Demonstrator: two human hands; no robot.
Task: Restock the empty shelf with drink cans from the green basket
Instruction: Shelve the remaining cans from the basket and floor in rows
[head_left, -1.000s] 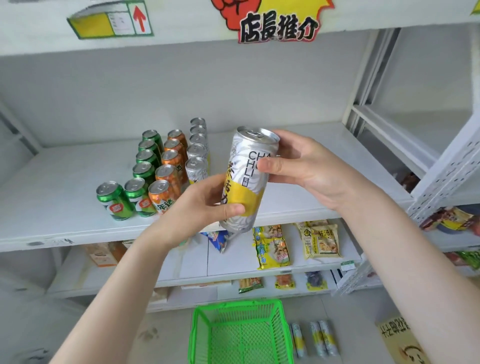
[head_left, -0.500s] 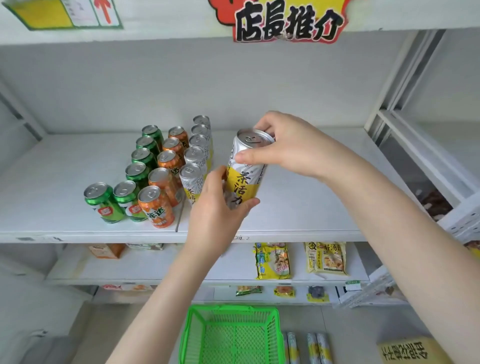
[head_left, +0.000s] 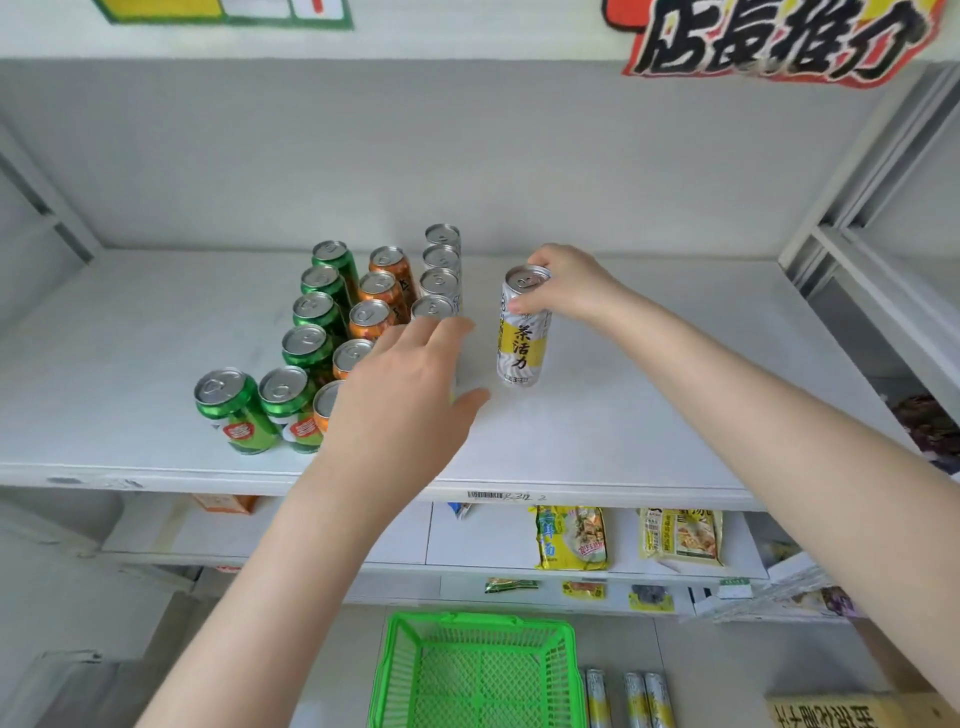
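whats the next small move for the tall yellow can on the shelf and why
Probably slide the tall can left, up beside the row of silver cans, then let go. The right hand grips its top, it looks upright on the shelf, and a clear gap separates it from that row. The left hand is open over the front cans, holding nothing.
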